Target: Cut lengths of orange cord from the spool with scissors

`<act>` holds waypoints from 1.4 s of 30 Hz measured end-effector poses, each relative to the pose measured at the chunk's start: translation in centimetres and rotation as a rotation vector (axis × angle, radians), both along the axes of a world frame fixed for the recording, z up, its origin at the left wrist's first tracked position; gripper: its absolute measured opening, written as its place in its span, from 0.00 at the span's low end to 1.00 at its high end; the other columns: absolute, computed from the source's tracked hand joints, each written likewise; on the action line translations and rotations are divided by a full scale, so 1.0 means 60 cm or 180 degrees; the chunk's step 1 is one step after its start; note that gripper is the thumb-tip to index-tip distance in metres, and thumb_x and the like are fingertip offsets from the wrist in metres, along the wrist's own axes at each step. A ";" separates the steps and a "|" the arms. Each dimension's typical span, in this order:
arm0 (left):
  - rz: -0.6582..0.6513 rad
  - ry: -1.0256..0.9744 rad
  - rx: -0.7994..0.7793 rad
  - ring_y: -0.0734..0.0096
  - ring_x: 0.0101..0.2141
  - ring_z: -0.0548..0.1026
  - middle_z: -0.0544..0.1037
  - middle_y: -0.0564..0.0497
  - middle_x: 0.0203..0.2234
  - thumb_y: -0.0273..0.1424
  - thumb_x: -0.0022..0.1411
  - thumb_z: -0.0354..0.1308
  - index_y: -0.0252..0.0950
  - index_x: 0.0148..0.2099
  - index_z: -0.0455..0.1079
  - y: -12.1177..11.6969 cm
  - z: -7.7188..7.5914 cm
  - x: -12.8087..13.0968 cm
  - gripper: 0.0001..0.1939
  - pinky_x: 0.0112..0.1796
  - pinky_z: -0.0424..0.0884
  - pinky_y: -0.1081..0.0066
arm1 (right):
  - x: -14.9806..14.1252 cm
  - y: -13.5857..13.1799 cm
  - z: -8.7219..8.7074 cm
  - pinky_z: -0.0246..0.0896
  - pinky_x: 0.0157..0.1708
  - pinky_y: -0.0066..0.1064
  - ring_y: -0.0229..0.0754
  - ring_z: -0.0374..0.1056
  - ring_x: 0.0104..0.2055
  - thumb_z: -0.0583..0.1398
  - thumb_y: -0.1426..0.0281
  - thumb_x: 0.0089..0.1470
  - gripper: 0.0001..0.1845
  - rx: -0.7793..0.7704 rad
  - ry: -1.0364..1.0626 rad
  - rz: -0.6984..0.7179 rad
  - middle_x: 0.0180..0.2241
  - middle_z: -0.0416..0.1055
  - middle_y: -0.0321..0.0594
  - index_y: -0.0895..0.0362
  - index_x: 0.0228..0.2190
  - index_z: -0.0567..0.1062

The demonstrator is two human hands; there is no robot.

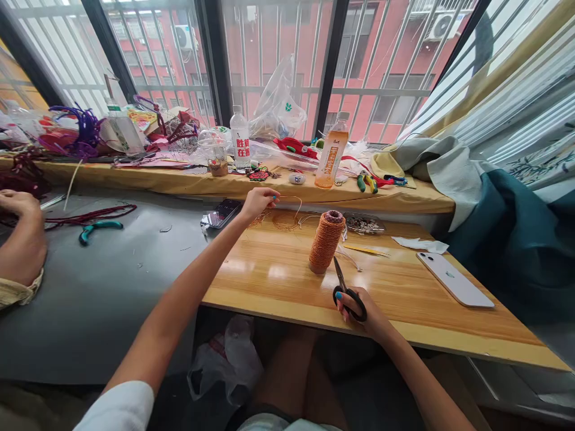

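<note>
We see the thin orange cord [300, 203] over the back of the wooden table [269, 287], its upper part pinched between the fingertips of our left hand [259, 202]. We judge that a careless pull could tangle the loose coil [285, 223] lying below, since its loops sit over one another with nothing holding them, and a snag on the pale strings [309, 219] beside it seems possible. The cord looks fine and springy, bowing out from our fingers in a curve before dropping toward the coil. Just to the right, the spool [327, 242] stands upright, tightly wound in a similar orange with a darker rim at its top; being tall and narrow, it might topple if knocked. Our right hand [366, 308] grasps the black-handled scissors [340, 275], fingers curled about the handles, and the blades point up toward the spool's base, so a slip could nick its windings. Behind the spool we have a clear tray of small beads [363, 224], which a sweeping sleeve could spill; farther right lies a white phone [454, 278].
</note>
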State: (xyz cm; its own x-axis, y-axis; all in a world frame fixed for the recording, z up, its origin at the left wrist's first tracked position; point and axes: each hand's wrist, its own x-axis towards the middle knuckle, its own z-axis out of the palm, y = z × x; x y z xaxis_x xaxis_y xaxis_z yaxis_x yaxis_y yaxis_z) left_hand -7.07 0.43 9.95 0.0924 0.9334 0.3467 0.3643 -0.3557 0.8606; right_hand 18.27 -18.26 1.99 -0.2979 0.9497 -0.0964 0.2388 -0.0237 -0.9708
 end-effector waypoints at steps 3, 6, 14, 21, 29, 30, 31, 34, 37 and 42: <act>0.0660 0.0339 -0.0175 0.79 0.22 0.72 0.76 0.47 0.27 0.20 0.50 0.46 0.29 0.39 0.71 0.054 -0.040 0.022 0.16 0.27 0.68 0.78 | 0.006 0.000 -0.010 0.43 0.17 0.26 0.30 0.52 0.15 0.55 0.49 0.41 0.24 0.0032 0.0108 -0.0020 0.12 0.59 0.34 0.58 0.14 0.64; 0.0848 0.0503 -0.0242 0.77 0.24 0.73 0.76 0.45 0.29 0.19 0.51 0.44 0.27 0.41 0.70 0.087 -0.079 0.032 0.17 0.28 0.68 0.78 | 0.011 0.001 -0.019 0.44 0.17 0.26 0.31 0.53 0.15 0.56 0.51 0.42 0.23 0.0073 0.0167 0.0021 0.13 0.59 0.34 0.58 0.15 0.65; 0.0907 0.1190 -0.0207 0.64 0.42 0.70 0.73 0.40 0.39 0.23 0.52 0.51 0.28 0.42 0.69 0.125 -0.116 0.040 0.14 0.44 0.62 0.71 | 0.013 -0.002 -0.018 0.41 0.16 0.25 0.30 0.51 0.15 0.55 0.51 0.42 0.23 0.0005 0.0195 0.0030 0.12 0.57 0.32 0.58 0.15 0.64; 0.1096 0.1531 0.0064 0.63 0.48 0.63 0.68 0.39 0.45 0.28 0.58 0.45 0.30 0.46 0.65 0.092 -0.095 -0.008 0.16 0.48 0.55 0.68 | 0.013 -0.002 -0.023 0.46 0.18 0.25 0.32 0.55 0.17 0.55 0.51 0.43 0.22 0.0119 0.0197 0.0055 0.14 0.60 0.35 0.58 0.16 0.65; 0.0058 0.1305 -0.0353 0.70 0.26 0.70 0.74 0.50 0.20 0.32 0.44 0.59 0.34 0.26 0.72 0.034 -0.130 0.022 0.06 0.29 0.62 0.75 | 0.009 -0.004 -0.017 0.44 0.16 0.25 0.32 0.53 0.16 0.55 0.51 0.43 0.22 0.0126 0.0070 -0.0001 0.13 0.60 0.34 0.58 0.17 0.66; 0.0009 0.1194 -0.0389 0.71 0.24 0.69 0.73 0.51 0.18 0.31 0.44 0.59 0.34 0.24 0.72 0.037 -0.130 0.030 0.05 0.28 0.61 0.76 | 0.008 -0.004 -0.015 0.44 0.16 0.25 0.32 0.53 0.16 0.55 0.51 0.43 0.22 0.0131 0.0069 -0.0010 0.13 0.59 0.34 0.58 0.17 0.66; 0.0008 0.1099 -0.0394 0.73 0.23 0.68 0.72 0.51 0.17 0.30 0.45 0.58 0.33 0.22 0.71 0.042 -0.126 0.037 0.05 0.27 0.61 0.76 | 0.007 -0.005 -0.013 0.45 0.16 0.25 0.32 0.54 0.16 0.55 0.51 0.42 0.22 0.0140 0.0071 -0.0016 0.13 0.59 0.34 0.58 0.16 0.66; -0.0001 0.0755 -0.0446 0.78 0.19 0.64 0.73 0.51 0.18 0.29 0.49 0.53 0.32 0.26 0.72 0.064 -0.101 0.048 0.08 0.22 0.58 0.78 | 0.006 -0.005 -0.012 0.47 0.18 0.25 0.32 0.55 0.17 0.55 0.50 0.41 0.23 0.0160 0.0089 -0.0014 0.14 0.60 0.35 0.58 0.16 0.66; -0.0069 0.0355 -0.0670 0.84 0.15 0.60 0.75 0.49 0.23 0.32 0.54 0.50 0.31 0.34 0.71 0.081 -0.076 0.047 0.12 0.18 0.55 0.79 | 0.006 -0.005 -0.013 0.48 0.18 0.26 0.32 0.56 0.17 0.56 0.49 0.40 0.24 0.0127 0.0079 -0.0014 0.14 0.61 0.35 0.59 0.16 0.65; 0.0040 0.0008 -0.1241 0.87 0.12 0.56 0.74 0.46 0.22 0.27 0.54 0.51 0.27 0.32 0.70 0.091 -0.087 0.040 0.08 0.15 0.53 0.81 | 0.003 -0.006 -0.007 0.48 0.18 0.26 0.32 0.55 0.17 0.56 0.48 0.38 0.25 0.0047 0.0115 -0.0023 0.14 0.60 0.34 0.58 0.15 0.65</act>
State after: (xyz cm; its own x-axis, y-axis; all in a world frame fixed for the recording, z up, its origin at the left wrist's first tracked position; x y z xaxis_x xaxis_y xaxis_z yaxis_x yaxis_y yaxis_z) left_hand -4.65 5.90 4.71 0.0805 0.9962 -0.0344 0.3690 0.0023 0.9294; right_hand 18.44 -18.62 1.55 -0.2941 0.9531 -0.0716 0.2033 -0.0108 -0.9791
